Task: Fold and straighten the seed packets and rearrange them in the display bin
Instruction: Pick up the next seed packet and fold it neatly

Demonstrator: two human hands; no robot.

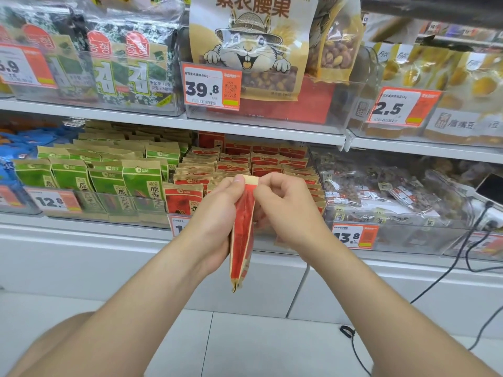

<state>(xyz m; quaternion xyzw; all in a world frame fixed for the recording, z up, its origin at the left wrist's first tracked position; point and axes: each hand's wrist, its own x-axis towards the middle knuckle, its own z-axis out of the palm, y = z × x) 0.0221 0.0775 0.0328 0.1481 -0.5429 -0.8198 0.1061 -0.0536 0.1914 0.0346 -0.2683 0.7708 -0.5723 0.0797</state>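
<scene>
One red seed packet [241,235] held upright; left hand [215,213] and right hand [290,210] pinch top edge

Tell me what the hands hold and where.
One red packet, seen edge-on. The left hand grips its upper half, thumb at the top edge. The right hand pinches that same top edge.

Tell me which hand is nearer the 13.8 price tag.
Right. The right hand pinches the top of the red packet just left of the 13.8 price tag; the left hand grips the packet's other side, farther left.
</scene>
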